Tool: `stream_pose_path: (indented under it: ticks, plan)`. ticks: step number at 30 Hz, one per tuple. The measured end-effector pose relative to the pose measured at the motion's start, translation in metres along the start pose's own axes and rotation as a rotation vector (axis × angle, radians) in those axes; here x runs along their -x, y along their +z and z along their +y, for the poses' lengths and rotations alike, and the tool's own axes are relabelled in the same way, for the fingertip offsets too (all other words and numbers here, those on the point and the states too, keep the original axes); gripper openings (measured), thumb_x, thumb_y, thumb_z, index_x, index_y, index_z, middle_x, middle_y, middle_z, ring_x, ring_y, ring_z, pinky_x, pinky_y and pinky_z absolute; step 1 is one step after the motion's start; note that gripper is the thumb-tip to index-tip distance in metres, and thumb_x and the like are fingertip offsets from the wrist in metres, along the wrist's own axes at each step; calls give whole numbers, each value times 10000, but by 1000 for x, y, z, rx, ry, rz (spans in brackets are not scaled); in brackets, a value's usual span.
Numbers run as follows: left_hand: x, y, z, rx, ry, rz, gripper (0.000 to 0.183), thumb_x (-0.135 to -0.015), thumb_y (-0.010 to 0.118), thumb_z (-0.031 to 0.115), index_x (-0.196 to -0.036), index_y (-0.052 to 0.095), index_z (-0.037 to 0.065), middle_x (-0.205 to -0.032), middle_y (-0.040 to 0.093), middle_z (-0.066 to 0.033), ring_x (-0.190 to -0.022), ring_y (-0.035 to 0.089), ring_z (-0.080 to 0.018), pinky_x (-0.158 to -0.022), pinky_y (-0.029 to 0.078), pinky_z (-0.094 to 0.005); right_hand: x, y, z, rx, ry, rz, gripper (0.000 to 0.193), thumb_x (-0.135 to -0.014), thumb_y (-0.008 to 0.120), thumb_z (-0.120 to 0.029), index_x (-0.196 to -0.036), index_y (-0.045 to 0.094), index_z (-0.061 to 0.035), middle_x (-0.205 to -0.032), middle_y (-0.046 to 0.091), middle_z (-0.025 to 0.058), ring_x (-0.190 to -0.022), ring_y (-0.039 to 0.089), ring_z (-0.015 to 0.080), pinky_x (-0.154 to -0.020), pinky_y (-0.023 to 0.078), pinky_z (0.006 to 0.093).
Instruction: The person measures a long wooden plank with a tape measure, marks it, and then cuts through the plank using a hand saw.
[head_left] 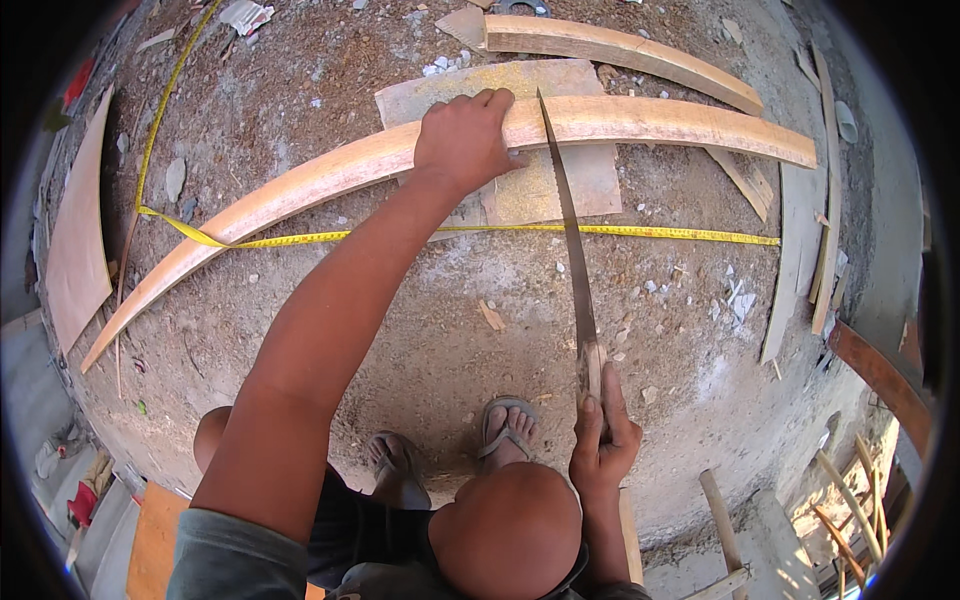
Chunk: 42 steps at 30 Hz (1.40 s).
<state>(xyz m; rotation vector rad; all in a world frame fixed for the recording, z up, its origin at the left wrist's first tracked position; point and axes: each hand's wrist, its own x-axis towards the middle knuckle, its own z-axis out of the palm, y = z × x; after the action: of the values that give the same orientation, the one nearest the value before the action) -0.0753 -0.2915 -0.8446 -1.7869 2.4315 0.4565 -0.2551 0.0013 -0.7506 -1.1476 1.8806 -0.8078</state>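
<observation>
A long wooden plank (300, 185), looking bowed across the picture, lies with its middle raised on flat board pieces (590, 195). My left hand (465, 140) grips the plank near its middle, fingers over the far edge and thumb on the near side. In my right hand (605, 440) is the wooden handle of a handsaw (572, 235). The narrow toothed blade crosses the plank just right of my left hand, its tip pointing away from me. Whether a cut exists under the blade I cannot make out. Yellow sawdust is scattered over the boards on both sides.
A yellow tape measure (650, 231) stretches over the dirt and crosses the plank at left. Behind lies a shorter length of wood (620, 55). Thin boards lie at far left (82, 235) and right (797, 250). Sticks (725, 520) rest at lower right. My sandalled foot (508, 430) is on the ground.
</observation>
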Motion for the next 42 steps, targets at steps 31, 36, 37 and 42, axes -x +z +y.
stream_pose_path:
  ticks: [31,36,37,42]
  plan:
    - [-2,3,-8,-3,43,63,705,-685,886,550,-1147,578,115,-1109,709,-72,-980,717,-292,-833,588,-424,-8,6,-11,17,-43,6,454,-963,591,-1,-1417,602,-9,-1032,758,245,-649,689,111,-567,500,269]
    - [-10,1,12,54,59,82,696,-686,887,545,-1141,579,119,-1087,717,-94,-982,719,-290,-819,592,-428,-167,54,-35,102,-269,101,426,-981,596,-72,-1406,622,-61,-983,734,285,-662,684,95,-576,500,278]
    - [-13,0,13,58,66,69,696,-687,886,544,-1145,580,120,-1082,719,-99,-981,719,-288,-819,591,-428,-184,59,-35,98,-427,160,418,-986,595,-86,-1402,626,-69,-969,733,286,-682,686,89,-595,508,281]
    - [-1,9,-12,18,10,16,701,-685,888,536,-1157,581,120,-1079,723,-98,-971,721,-287,-827,589,-431,-48,30,-12,47,-150,58,441,-967,589,-13,-1407,612,-14,-1008,747,269,-722,693,89,-648,537,302]
